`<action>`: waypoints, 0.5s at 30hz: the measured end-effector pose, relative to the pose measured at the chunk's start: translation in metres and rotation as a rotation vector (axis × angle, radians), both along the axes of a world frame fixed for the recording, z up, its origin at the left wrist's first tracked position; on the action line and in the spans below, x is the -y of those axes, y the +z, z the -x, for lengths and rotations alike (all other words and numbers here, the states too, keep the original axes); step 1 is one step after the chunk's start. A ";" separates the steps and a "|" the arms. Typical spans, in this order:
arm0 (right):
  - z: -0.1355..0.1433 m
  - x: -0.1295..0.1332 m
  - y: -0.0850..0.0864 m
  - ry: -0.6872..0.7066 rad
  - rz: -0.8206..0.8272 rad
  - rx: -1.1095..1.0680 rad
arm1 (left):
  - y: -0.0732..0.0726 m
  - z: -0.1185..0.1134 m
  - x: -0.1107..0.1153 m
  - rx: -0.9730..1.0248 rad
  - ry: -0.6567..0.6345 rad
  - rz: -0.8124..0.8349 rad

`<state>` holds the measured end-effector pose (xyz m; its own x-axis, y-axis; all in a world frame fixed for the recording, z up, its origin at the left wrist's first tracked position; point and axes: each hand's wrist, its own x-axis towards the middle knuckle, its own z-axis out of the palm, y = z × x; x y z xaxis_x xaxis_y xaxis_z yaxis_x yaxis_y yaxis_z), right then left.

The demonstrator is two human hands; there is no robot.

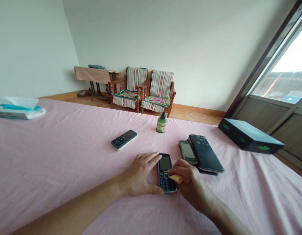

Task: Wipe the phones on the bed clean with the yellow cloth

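Observation:
A dark keypad phone (165,163) lies face up on the pink sheet in front of me. My left hand (141,173) rests along its left edge, fingers stretched out and thumb apart, touching its side at the top and lower down. My right hand (186,176) is closed on a small folded yellow cloth (175,178), which it presses on the phone's keys near the right edge. To the right lie a small silver-edged phone (188,151) and a large black smartphone (206,153) with pale spots, on top of another dark item. A second keypad phone (124,139) lies at the left.
A green bottle with a black top (161,123) stands behind the phones. A black box with green lettering (250,135) sits at the right, a tissue pack (21,109) at the far left. Beyond the sheet (75,137) are two wooden chairs (157,88) and a cloth-covered table (92,74).

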<state>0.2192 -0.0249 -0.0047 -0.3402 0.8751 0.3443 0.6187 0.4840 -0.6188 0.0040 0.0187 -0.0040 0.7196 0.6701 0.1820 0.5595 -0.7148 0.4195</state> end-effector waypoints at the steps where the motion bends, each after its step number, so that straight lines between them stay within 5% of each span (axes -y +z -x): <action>1: 0.001 0.000 0.000 0.000 -0.004 0.005 | 0.000 0.000 0.000 0.008 -0.001 -0.002; 15: 0.014 0.005 0.009 0.032 -0.037 0.102 | 0.000 0.000 0.000 0.011 0.010 0.001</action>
